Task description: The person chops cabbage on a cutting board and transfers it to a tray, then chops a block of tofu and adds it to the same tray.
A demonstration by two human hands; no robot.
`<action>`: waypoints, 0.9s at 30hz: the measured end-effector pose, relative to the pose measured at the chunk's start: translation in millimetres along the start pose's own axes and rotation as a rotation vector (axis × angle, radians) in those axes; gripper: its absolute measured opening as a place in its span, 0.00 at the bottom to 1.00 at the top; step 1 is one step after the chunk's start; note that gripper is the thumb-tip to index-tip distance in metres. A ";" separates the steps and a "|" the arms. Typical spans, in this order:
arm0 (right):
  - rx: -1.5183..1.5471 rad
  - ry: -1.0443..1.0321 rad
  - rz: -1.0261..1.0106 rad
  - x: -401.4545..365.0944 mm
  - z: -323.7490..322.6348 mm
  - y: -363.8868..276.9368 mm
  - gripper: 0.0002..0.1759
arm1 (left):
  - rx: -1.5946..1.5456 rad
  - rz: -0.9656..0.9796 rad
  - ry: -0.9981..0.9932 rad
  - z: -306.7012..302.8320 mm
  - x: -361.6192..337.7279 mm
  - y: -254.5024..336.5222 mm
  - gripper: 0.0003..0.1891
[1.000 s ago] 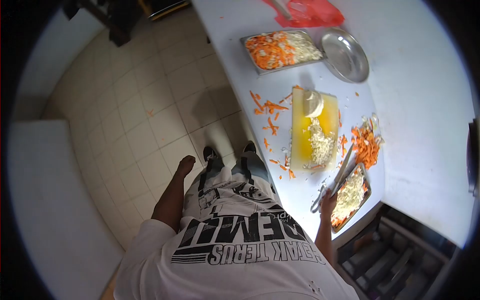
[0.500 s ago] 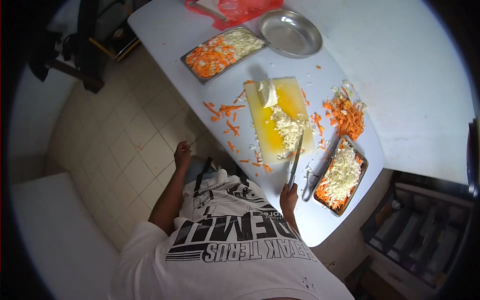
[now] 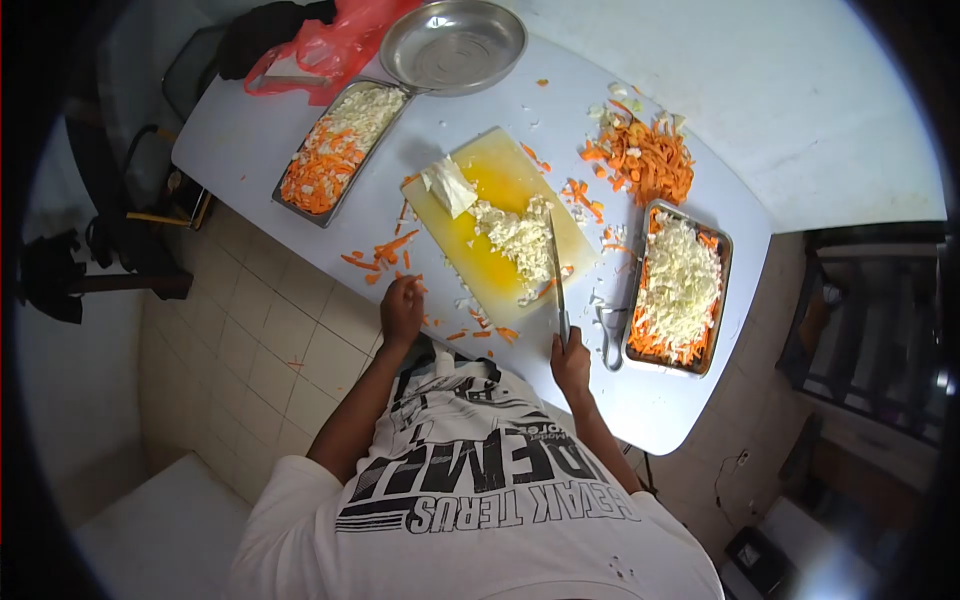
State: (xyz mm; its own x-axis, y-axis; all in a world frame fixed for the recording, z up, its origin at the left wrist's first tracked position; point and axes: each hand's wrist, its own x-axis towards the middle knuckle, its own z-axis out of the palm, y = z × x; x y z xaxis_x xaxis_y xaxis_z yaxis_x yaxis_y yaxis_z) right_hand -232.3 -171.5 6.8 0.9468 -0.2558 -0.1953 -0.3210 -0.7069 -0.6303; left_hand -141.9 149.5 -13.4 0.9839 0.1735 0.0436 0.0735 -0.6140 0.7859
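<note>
My right hand [image 3: 571,362] is closed around the handle of a long knife [image 3: 560,285], its blade lying along the right side of the chopped white cabbage [image 3: 520,237]. The cabbage is heaped on a yellow and white cutting board [image 3: 490,165], with an uncut white chunk [image 3: 449,187] beside it. My left hand [image 3: 403,309] hovers at the table's near edge by orange carrot scraps [image 3: 385,255]; its fingers are curled, and whether they hold anything is too small to tell.
A tray of carrot and cabbage [image 3: 323,168] stands at the left, another [image 3: 682,290] at the right. Beyond are a round steel pan [image 3: 453,48], a red plastic bag [image 3: 335,45] and a carrot pile [image 3: 648,160]. A peeler [image 3: 611,340] lies by the right tray.
The view has turned and shifted. My left hand has risen from beside the table to its near edge. My right hand still holds the knife at the cabbage.
</note>
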 end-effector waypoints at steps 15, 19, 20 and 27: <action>0.101 0.036 0.037 6.9 2.0 -12.3 0.13 | 0.184 0.371 -0.282 127.0 63.8 71.4 0.59; 0.122 0.067 0.074 17.7 1.6 -15.4 0.13 | 0.360 0.522 -0.381 112.9 61.8 96.7 0.63; 0.110 0.042 0.094 18.2 2.3 -16.2 0.13 | 0.396 0.516 -0.430 109.6 62.4 107.9 0.63; 0.130 -0.089 0.085 -0.4 11.9 -30.2 0.13 | 0.327 0.544 -0.294 138.5 67.9 99.9 0.51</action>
State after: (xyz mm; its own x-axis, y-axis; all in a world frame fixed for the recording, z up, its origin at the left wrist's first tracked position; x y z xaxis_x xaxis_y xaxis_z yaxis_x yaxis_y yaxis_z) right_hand -222.8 -142.2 17.0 0.9166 -0.2475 -0.3139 -0.3995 -0.5923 -0.6997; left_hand -45.1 -6.7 -17.4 0.8946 -0.4119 0.1731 -0.4425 -0.7629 0.4713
